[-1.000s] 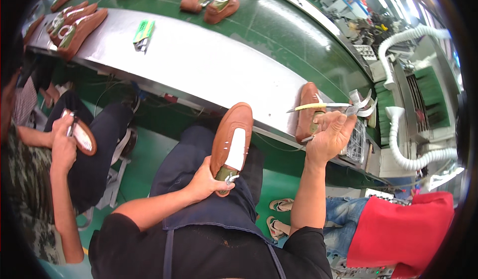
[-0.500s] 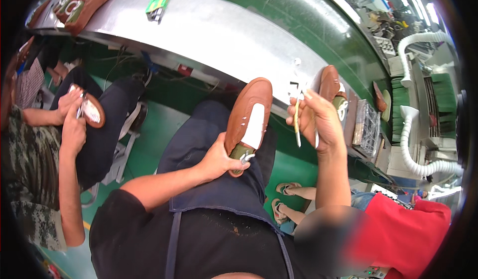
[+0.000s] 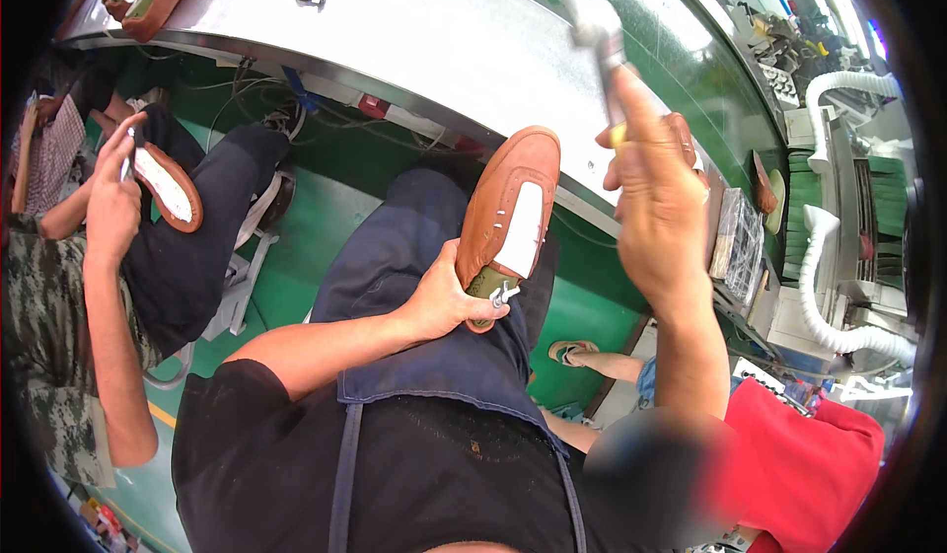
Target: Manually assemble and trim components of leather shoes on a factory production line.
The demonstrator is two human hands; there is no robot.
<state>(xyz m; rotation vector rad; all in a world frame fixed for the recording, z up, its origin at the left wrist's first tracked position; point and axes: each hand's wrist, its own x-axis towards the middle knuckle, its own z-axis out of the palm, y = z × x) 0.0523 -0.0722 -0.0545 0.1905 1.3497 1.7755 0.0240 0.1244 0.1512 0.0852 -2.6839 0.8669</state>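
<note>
A metal surface point(image 3: 424, 40) stretches beyond the brown shoe point(image 3: 508, 208); at the shoe's near end the left hand point(image 3: 444, 292) clamps it between thumb and fingers; to the shoe's right, the right hand point(image 3: 656, 193) has risen, curled round a blurred metal-headed tool point(image 3: 600, 40), seemingly not working the shoe

"What colours do I have on the held shoe point(image 3: 483, 222)?"

"I read reddish brown, with a white panel point(image 3: 523, 227) and an olive-green collar point(image 3: 483, 285)."

"And the apron point(image 3: 424, 380)?"

"I get plain navy over a black shirt point(image 3: 414, 474). The top point(image 3: 39, 346) at far left shows me mottled camouflage; the garment point(image 3: 809, 464) at right, solid red."

"How about the bench point(image 3: 424, 35)?"

"Silvery grey, I'd say, glaring white along its middle. The floor point(image 3: 582, 311) I see is green, crossed by a yellow line point(image 3: 161, 415)."
</note>
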